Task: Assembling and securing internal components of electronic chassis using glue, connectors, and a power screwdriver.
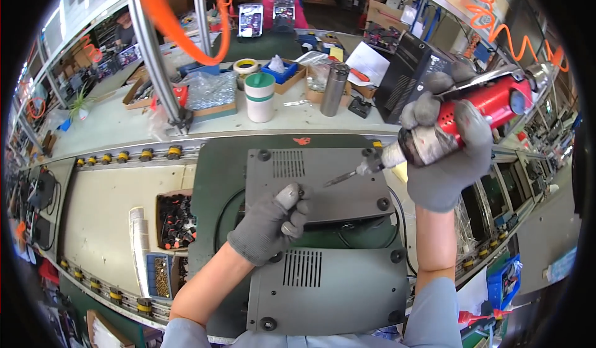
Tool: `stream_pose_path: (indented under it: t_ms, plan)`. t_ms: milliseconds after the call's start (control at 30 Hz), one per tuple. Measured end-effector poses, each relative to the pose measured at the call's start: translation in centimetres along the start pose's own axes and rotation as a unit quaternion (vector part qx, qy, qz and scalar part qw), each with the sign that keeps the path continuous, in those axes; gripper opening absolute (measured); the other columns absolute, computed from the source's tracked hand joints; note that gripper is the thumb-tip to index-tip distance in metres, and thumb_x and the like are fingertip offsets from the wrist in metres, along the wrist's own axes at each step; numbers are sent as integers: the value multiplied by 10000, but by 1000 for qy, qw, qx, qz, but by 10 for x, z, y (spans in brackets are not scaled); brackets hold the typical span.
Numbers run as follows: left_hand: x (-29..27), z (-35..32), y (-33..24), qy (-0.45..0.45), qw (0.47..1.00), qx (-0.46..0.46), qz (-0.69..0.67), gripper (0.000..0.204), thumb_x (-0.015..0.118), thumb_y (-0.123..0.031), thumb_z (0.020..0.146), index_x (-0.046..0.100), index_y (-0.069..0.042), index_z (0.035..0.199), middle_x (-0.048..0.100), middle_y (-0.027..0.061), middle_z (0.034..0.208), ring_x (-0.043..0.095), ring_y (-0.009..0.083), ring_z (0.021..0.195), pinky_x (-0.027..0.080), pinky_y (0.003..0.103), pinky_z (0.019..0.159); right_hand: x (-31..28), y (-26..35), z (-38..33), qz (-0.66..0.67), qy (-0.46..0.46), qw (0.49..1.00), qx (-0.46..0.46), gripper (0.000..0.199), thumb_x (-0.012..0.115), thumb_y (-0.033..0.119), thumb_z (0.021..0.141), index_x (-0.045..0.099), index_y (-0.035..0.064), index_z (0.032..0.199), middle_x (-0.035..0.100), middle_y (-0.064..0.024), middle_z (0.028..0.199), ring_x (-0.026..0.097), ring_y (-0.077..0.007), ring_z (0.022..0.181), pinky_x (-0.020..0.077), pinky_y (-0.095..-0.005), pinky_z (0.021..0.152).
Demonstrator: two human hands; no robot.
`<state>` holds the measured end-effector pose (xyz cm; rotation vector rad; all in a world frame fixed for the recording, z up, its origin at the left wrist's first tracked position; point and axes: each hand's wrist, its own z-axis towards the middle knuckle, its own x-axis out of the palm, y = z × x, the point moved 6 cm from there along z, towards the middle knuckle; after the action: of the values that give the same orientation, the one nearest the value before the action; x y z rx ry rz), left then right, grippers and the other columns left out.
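My right hand, in a grey work glove, grips a red pneumatic screwdriver. Its bit slants down to the left, over the far casing and a little to the right of my left hand. My gloved left hand is closed in a pinch above the near-left part of that casing; a small dark bit shows at the fingertips, too small to name. The far dark grey casing has vent slots and round black feet facing up. A second, similar casing lies nearer to me.
A green board lies under the casings. At the left stand a box of small black parts and a blue tray of screws. Behind the roller rail, a white cup and a metal flask stand on a shelf. Orange hoses hang above.
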<state>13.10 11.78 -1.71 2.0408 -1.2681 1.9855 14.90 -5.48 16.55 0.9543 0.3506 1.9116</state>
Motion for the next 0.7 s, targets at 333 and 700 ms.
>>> stream_pose_path:
  t_ms: [333, 700]
  plan:
    - [13, -37, -4, 57, 998, -8, 25, 261, 493, -331, 923, 496, -71, 949, 461, -24, 746, 403, 30, 576, 334, 128, 438, 62, -5, -22, 22, 89, 996, 23, 541, 546, 154, 684, 424, 6, 1190, 591, -162, 944, 607, -241, 753, 480, -394, 819]
    - [-7, -50, -17, 47, 998, 22, -30, 214, 488, -267, 932, 486, -59, 981, 478, -18, 758, 412, 17, 568, 347, 116, 442, 92, -18, -27, -61, 102, 993, 2, 542, 572, 214, 711, 430, 19, 1197, 557, -151, 953, 571, -198, 625, 498, -330, 539]
